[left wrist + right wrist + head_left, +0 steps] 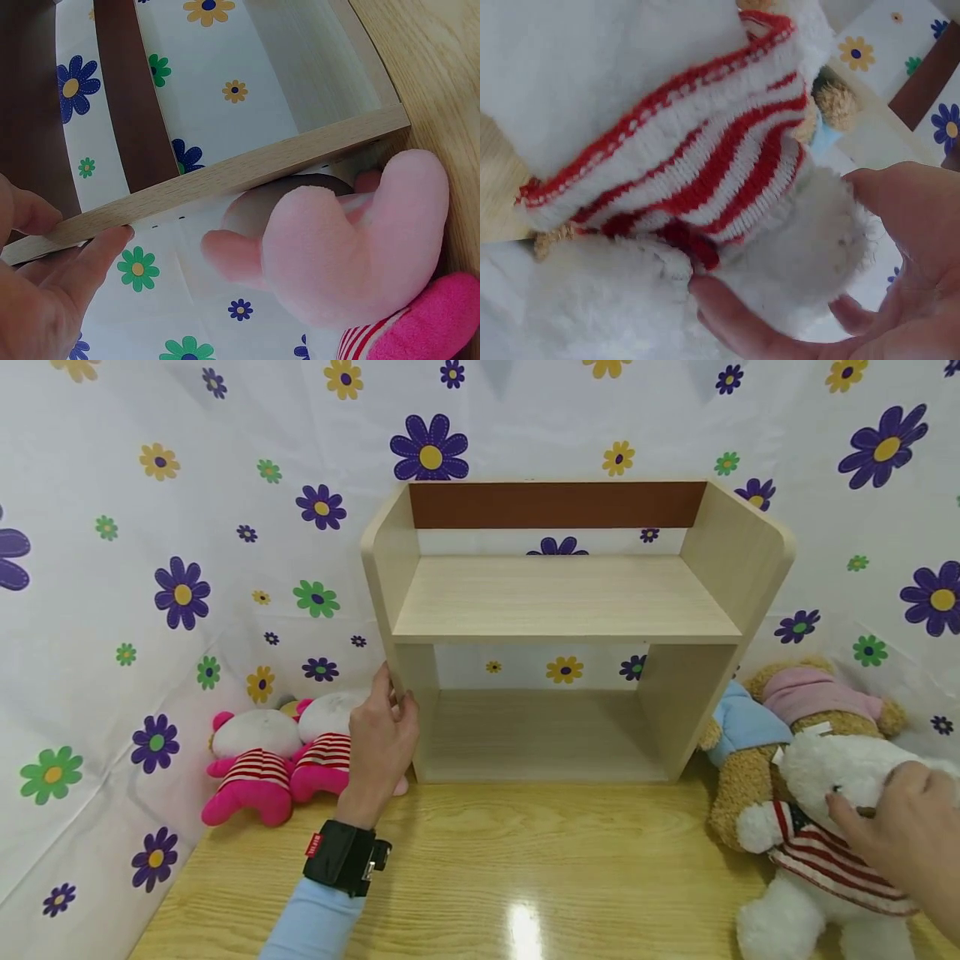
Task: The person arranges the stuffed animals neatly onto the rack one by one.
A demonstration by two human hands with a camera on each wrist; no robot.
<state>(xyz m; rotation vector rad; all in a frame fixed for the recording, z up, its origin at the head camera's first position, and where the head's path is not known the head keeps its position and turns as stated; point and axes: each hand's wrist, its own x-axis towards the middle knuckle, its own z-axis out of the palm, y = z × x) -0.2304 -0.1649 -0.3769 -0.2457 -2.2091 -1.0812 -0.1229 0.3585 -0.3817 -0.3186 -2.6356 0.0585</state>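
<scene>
**White bear being grasped by the head beside a two-tier shelf**

The white bear (pixel 828 856), wearing a striped sweater, is standing at the right of the wooden tabletop (pixel 562 843), and the right hand (pixel 903 831) is grasping its head, thumb and fingers spreading around the fur. Behind it, two brown bears are crowding together, one wearing blue (pixel 750 727), the other pink (pixel 821 697); the blue one is sitting just beside the shelf's right panel.

The pale wooden shelf (pixel 566 597) is standing upright in the middle, and the left hand (pixel 378 743) is pinching its left panel's edge between thumb and fingers. Beyond that hand, two hot-pink dolls (pixel 258 772) are leaning together, and a paler pink toy (pixel 345 255) is lying against the panel. Flowered cloth (pixel 97 693) is hanging behind everything.
</scene>
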